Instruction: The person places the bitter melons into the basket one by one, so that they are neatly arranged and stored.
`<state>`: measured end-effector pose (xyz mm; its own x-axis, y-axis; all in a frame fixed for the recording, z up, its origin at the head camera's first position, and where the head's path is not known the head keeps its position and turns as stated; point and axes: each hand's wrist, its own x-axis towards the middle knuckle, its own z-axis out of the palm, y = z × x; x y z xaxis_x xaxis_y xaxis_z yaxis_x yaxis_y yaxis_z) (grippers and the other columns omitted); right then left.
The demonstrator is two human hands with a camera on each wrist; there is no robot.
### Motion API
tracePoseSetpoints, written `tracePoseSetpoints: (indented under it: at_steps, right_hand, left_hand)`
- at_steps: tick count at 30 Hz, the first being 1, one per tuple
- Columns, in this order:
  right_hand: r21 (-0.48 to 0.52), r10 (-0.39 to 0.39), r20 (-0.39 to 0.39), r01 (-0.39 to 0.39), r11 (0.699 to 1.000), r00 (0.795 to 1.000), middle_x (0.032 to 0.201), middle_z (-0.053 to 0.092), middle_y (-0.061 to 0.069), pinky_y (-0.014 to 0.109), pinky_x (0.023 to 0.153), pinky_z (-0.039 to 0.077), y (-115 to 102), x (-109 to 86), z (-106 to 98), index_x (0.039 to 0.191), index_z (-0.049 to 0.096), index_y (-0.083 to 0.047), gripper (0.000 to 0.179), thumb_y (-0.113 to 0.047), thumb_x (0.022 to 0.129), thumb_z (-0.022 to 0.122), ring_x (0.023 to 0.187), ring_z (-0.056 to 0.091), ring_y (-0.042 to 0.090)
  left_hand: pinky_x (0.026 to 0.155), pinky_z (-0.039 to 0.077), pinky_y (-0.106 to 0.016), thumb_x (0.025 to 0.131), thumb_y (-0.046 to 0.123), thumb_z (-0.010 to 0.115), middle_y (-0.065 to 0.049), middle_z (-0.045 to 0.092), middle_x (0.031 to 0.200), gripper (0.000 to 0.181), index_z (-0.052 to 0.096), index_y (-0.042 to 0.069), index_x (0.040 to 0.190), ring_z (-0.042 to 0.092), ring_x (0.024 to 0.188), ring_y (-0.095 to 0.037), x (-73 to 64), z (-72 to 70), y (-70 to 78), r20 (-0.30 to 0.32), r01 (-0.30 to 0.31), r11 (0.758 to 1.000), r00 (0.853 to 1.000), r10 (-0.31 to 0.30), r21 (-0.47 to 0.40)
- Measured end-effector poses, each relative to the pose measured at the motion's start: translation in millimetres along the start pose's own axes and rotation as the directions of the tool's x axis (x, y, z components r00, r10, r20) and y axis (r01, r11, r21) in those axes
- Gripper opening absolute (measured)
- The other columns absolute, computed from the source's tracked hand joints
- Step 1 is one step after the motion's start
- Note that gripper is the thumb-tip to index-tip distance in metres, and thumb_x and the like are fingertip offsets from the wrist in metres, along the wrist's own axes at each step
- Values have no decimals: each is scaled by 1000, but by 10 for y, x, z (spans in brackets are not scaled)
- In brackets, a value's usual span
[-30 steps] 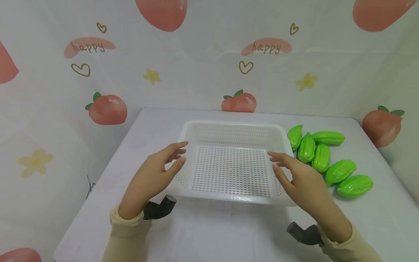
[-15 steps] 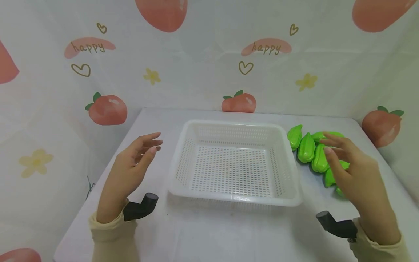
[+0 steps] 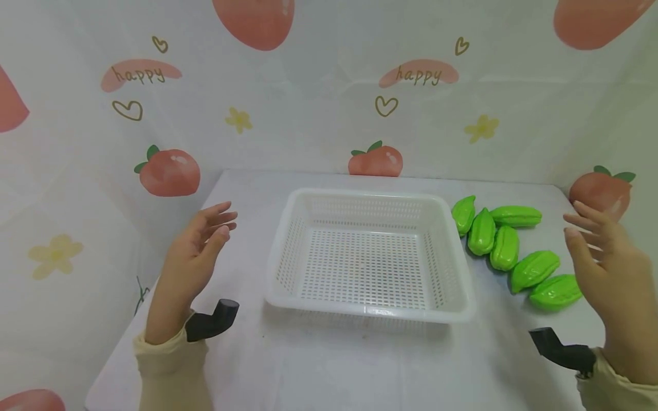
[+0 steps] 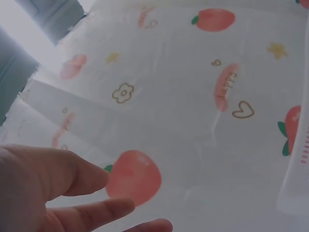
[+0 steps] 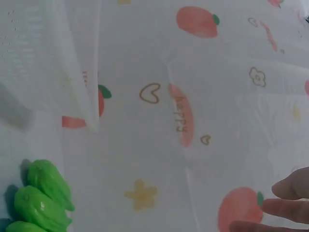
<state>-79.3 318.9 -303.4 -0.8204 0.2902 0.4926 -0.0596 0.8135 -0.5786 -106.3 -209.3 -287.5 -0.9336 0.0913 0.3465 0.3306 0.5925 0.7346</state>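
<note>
My left hand (image 3: 187, 257) hovers over the left side of the table with its fingers loosely extended, holding nothing. To its right, a white perforated plastic basket (image 3: 367, 310) sits mid-table with nothing inside. On the far right, my right hand (image 3: 612, 268) is raised beside several glossy green ribbed fruits (image 3: 505, 249) that resemble star fruit. Its fingers are relaxed and its palm holds nothing; it overlaps the end of the nearest fruit in the head view. Relaxed left fingers (image 4: 87, 212) show in the left wrist view, and right fingers (image 5: 289, 210) in the right wrist view.
A white-covered table (image 3: 329, 365) stands against a white curtain (image 3: 308, 80) printed with peaches, flowers and hearts. Black camera mounts (image 3: 213, 322) are strapped to both wrists. The green fruits lie close to the basket's right wall.
Both hands have moved outward from the basket's sides, the left to the left and the right past the green fruits to the far right. Basket and fruits stay put.
</note>
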Motion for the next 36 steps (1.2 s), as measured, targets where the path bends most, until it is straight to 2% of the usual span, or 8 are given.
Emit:
tracePoseSetpoints:
  at_steps: [4, 8, 11, 13, 17, 21, 27, 36]
  right_hand:
    - [-42, 111, 7, -110, 993, 994, 137, 46, -3, 13, 100, 31, 117, 7, 9, 141, 34, -35, 46, -22, 97, 42, 110, 35, -19]
    - [-49, 179, 33, -178, 983, 983, 144, 37, 10, 28, 107, 26, 226, 21, 16, 145, 26, -31, 49, -22, 98, 38, 132, 34, 14]
    - [-52, 224, 59, -221, 974, 973, 147, 30, 13, 40, 108, 24, 296, 30, 22, 147, 21, -25, 52, -21, 98, 37, 133, 29, 30]
    - [-64, 255, 83, -250, 966, 963, 148, 26, 13, 48, 107, 23, 349, 32, 27, 148, 18, -20, 53, -21, 98, 36, 134, 26, 34]
    - [-111, 334, 144, -320, 941, 932, 150, 18, 17, 61, 101, 23, 490, 26, 32, 149, 11, -11, 57, -23, 98, 35, 133, 21, 43]
    - [-173, 390, 190, -360, 917, 901, 150, 13, 22, 68, 93, 27, 658, 12, 45, 148, 8, -5, 60, -26, 98, 34, 130, 20, 51]
    - [-232, 436, 227, -386, 893, 871, 145, 13, 33, 69, 87, 30, 845, -13, 76, 145, 5, 3, 64, -29, 97, 34, 123, 25, 57]
    - [-279, 474, 253, -405, 871, 844, 140, 14, 40, 69, 86, 30, 1208, -19, 171, 144, 2, 5, 70, -33, 96, 35, 115, 28, 62]
  left_hand:
    - [87, 41, -10, 97, 21, 48, -5, 54, 127, 42, 40, 22, 139, 54, 113, -17, 45, 12, -82, -14, 39, 997, 999, -40, -60]
    - [88, 43, -13, 96, 21, 50, -9, 52, 129, 44, 40, 18, 139, 54, 114, -18, 108, 58, -203, -35, 40, 988, 998, -46, -150]
    - [88, 44, -14, 96, 20, 49, -13, 49, 131, 47, 37, 17, 141, 52, 116, -22, 142, 99, -303, -37, 48, 981, 998, -56, -190]
    - [88, 45, -15, 96, 18, 49, -14, 47, 132, 48, 35, 17, 142, 51, 117, -25, 157, 124, -360, -28, 64, 970, 997, -73, -234]
    - [91, 45, -22, 96, 18, 50, -15, 42, 136, 52, 30, 20, 144, 47, 121, -29, 181, 170, -451, 27, 121, 935, 993, -119, -333]
    - [94, 43, -31, 95, 21, 52, -13, 39, 139, 56, 27, 24, 145, 43, 124, -30, 199, 216, -524, 95, 179, 911, 983, -154, -371]
    - [97, 40, -39, 94, 28, 54, -10, 35, 143, 62, 22, 26, 146, 41, 127, -29, 237, 285, -627, 214, 257, 897, 958, -189, -360]
    - [98, 40, -42, 93, 26, 56, -12, 33, 144, 67, 18, 21, 148, 40, 127, -32, 311, 360, -767, 355, 354, 870, 907, -228, -345]
